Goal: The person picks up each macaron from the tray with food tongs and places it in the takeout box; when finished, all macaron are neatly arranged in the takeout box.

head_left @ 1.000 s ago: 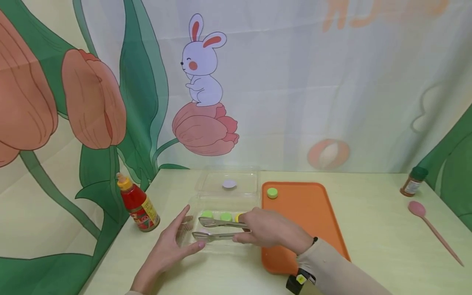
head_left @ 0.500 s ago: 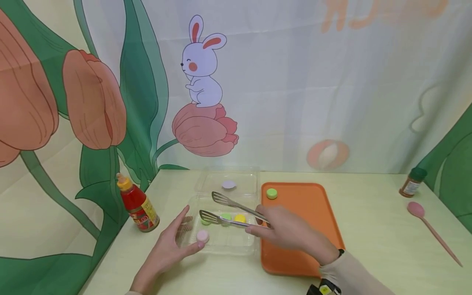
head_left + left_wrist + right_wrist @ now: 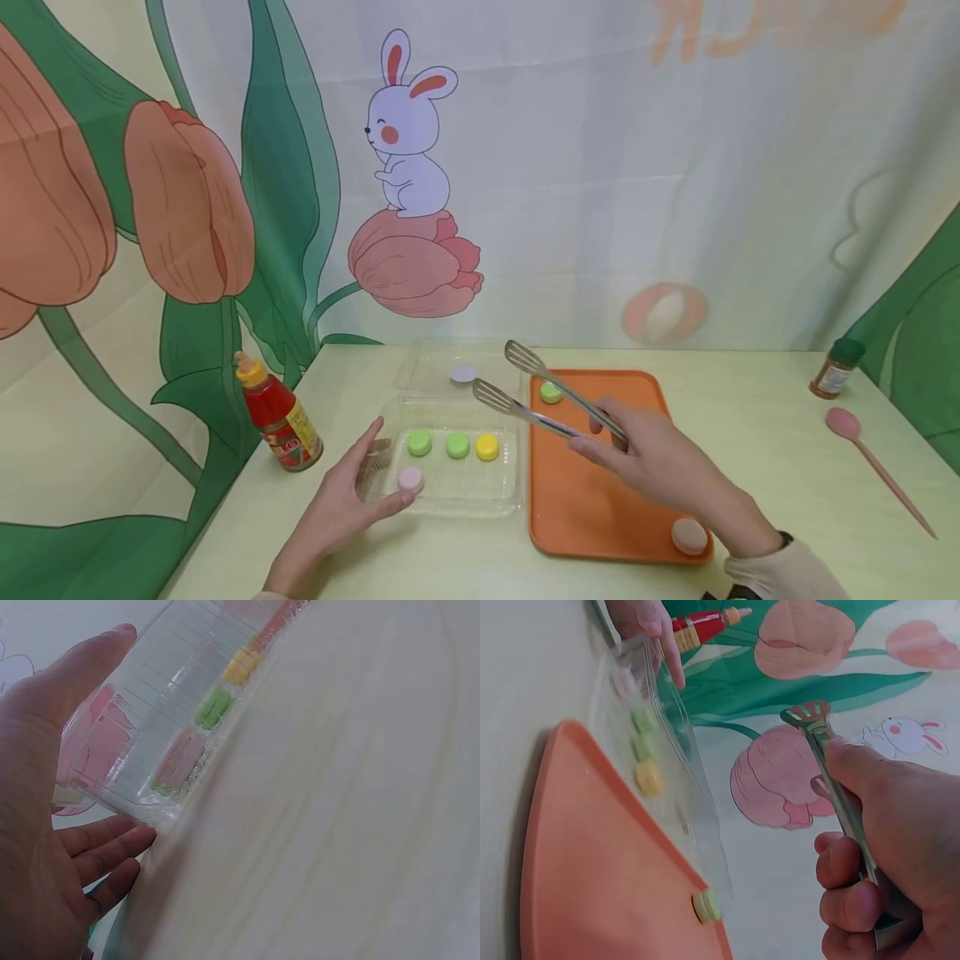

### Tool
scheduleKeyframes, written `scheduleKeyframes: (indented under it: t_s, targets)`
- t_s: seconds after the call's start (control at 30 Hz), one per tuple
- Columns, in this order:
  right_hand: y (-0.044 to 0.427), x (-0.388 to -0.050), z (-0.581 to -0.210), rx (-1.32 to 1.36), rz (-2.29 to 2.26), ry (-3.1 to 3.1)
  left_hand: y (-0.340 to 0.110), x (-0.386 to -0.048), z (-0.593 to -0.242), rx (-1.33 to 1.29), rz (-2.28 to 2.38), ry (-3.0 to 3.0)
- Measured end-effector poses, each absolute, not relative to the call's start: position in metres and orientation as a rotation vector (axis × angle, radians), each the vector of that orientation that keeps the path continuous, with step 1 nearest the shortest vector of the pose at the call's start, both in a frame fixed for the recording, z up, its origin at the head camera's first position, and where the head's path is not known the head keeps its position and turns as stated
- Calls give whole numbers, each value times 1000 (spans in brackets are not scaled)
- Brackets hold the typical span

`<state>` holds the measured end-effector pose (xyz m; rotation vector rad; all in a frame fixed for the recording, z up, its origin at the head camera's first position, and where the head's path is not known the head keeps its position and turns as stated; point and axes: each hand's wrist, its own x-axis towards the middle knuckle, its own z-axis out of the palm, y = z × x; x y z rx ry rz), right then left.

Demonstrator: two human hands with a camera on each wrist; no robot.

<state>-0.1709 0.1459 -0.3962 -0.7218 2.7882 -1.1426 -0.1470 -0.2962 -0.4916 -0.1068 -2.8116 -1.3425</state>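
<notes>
Jutting from right fingers point(image 3: 851, 906), metal tongs point(image 3: 573, 395), clear container point(image 3: 467, 485) touching left fingers point(image 3: 116, 853)

Tongs point(image 3: 573, 395) and tray point(image 3: 585, 508), each partly covered

In the head view, the right hand point(image 3: 660, 458) covers the tongs' rear end and part of the tray's right rim; the bottom edge crops the wrist device point(image 3: 742, 593) and sleeve point(image 3: 787, 575), the top edge the lettering point(image 3: 687, 37). Labels point(image 3: 303, 428) on the bottle point(image 3: 270, 407) and jar point(image 3: 836, 371) are too small to read. In the left wrist view, the left hand point(image 3: 34, 799) is cropped and the sweets point(image 3: 241, 666) behind the box point(image 3: 157, 690) wall are blurred.
</notes>
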Motion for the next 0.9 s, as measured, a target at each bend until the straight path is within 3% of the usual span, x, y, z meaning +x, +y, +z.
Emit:
scheduleKeyframes:
  t_s: [0.47, 0.9]
  targets:
    - [196, -157, -393, -620, -1158, 2909, -298, -145, -492, -106, -1347, -2810]
    - [264, -134, -427, -679, -1126, 3006, -297, -147, -493, -100, -1329, -2818]
